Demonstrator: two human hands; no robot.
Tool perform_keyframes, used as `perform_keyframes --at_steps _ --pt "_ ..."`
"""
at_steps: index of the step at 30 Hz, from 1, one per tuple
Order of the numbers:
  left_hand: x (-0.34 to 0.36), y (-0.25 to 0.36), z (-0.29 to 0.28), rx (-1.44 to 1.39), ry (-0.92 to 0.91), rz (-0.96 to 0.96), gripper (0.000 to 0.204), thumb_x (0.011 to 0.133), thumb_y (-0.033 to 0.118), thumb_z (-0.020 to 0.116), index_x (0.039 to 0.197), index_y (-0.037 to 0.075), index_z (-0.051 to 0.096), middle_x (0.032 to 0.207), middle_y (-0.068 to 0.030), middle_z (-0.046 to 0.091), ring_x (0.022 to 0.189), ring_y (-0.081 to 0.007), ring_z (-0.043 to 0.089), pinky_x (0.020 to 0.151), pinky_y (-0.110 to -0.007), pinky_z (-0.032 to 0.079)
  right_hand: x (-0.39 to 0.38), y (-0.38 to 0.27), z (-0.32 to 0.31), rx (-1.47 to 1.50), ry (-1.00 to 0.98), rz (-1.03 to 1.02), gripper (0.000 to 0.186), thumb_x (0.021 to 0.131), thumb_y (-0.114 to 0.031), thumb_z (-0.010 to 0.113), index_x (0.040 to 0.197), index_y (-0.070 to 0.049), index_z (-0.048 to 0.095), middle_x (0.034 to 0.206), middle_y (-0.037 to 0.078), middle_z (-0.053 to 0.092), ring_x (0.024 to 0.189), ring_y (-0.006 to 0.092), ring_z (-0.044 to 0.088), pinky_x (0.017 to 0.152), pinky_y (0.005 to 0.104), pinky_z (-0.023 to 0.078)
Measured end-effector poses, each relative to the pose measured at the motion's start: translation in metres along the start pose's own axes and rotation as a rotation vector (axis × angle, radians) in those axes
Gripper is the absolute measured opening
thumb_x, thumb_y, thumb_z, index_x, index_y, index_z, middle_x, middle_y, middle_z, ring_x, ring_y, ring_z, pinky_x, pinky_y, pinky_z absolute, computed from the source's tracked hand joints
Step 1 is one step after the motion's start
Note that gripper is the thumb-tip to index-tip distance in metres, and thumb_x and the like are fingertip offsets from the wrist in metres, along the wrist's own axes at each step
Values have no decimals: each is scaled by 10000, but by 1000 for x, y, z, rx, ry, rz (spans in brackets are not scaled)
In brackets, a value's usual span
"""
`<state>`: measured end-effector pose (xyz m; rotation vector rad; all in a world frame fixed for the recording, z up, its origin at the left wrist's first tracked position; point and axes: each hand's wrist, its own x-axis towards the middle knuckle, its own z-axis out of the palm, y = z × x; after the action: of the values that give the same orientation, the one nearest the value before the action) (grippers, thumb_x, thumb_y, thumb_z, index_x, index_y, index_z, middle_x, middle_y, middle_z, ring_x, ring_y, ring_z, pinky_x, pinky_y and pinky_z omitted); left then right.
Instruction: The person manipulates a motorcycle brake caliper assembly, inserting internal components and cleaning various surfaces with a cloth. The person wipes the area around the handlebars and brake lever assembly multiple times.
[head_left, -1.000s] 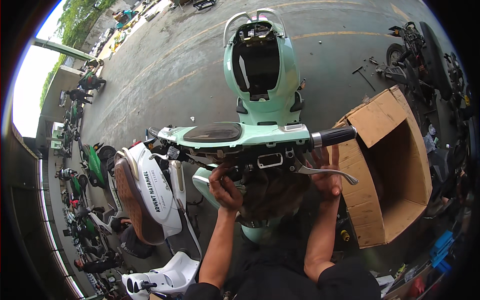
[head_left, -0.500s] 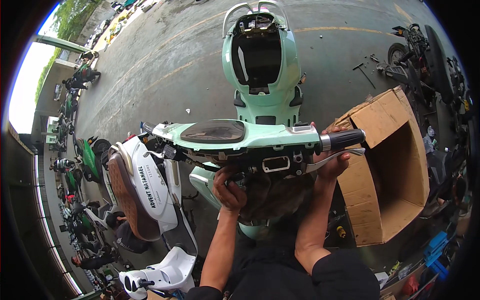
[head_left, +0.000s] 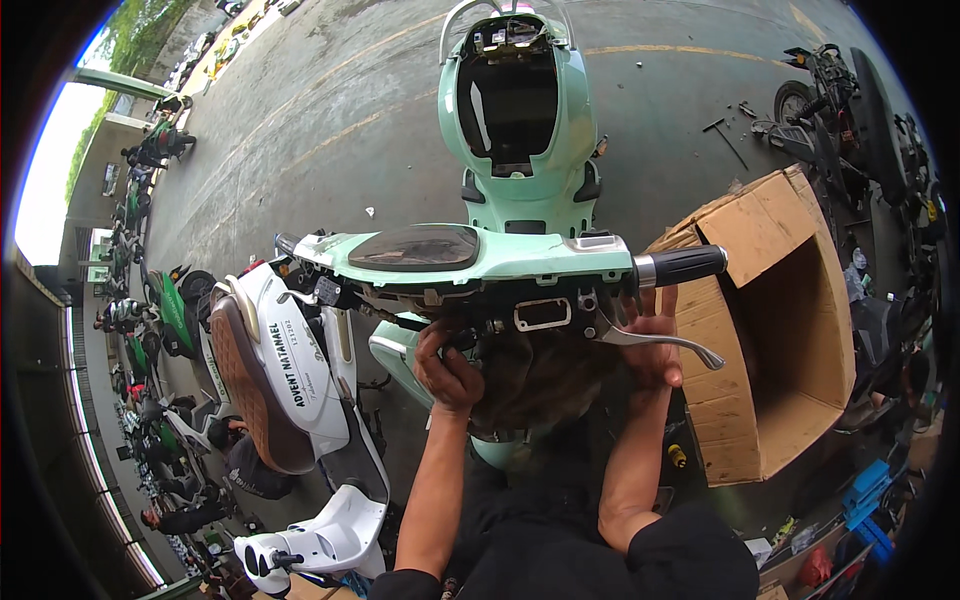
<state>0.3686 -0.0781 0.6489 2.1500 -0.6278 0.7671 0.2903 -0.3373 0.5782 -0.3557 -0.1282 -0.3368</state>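
A mint-green scooter handlebar (head_left: 520, 258) with a dark oval display (head_left: 415, 249) spans the middle of the view. My left hand (head_left: 448, 370) is under its near edge, left of centre, fingers curled around something dark among the wiring; what they hold is hidden. To the right, my right hand (head_left: 655, 345) is below the black handgrip (head_left: 690, 265), its fingers stretched upward behind the silver brake lever (head_left: 665, 342). The lever stands apart from the grip. Between my hands, a rectangular opening with a pale frame (head_left: 542, 314) shows on the handlebar's underside.
Beyond the handlebar is the mint-green scooter body (head_left: 525, 190) with an open seat well. An open cardboard box (head_left: 730, 400) stands at right. A white scooter with a brown seat (head_left: 262, 385) is at left. Tools (head_left: 725, 143) lie on the floor; parked motorbikes line both sides.
My right hand has come off the handgrip and lever, and its fingers have straightened. The brake lever has swung away from the grip. My left hand stays under the handlebar.
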Motion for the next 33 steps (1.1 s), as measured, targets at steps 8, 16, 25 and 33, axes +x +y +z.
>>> perform_keyframes --at_steps 8,16,25,33 --pt "-4 -2 -2 -2 8 -32 197 960 77 424 1107 -37 488 1007 -218 638 856 -339 639 746 -417 517 46 9 18 113 -79 -172 1323 478 -357 1011 1549 -229 246 1559 57 354 1412 362 382 1165 576 340" --pt "-5 -1 1 -44 20 -34 196 938 71 454 1093 -39 500 997 -229 654 850 -381 659 755 -442 528 67 5 -16 206 -390 -165 1101 564 -428 958 1475 -222 375 1507 16 432 1430 301 378 1214 589 234" --pt "-5 -2 -1 -15 24 -61 194 939 84 461 1082 -41 501 982 -238 655 840 -386 666 739 -438 534 -17 -3 -2 -6 28 25 1506 471 -317 999 1616 -226 25 1652 132 191 1490 386 261 1180 603 263" --pt "-4 -2 -2 8 18 -45 190 936 70 462 1088 -39 491 983 -239 657 819 -381 668 727 -437 539 37 -2 36 4 -52 -135 1494 481 -409 1005 1611 -218 47 1641 87 215 1499 364 238 1197 566 262"
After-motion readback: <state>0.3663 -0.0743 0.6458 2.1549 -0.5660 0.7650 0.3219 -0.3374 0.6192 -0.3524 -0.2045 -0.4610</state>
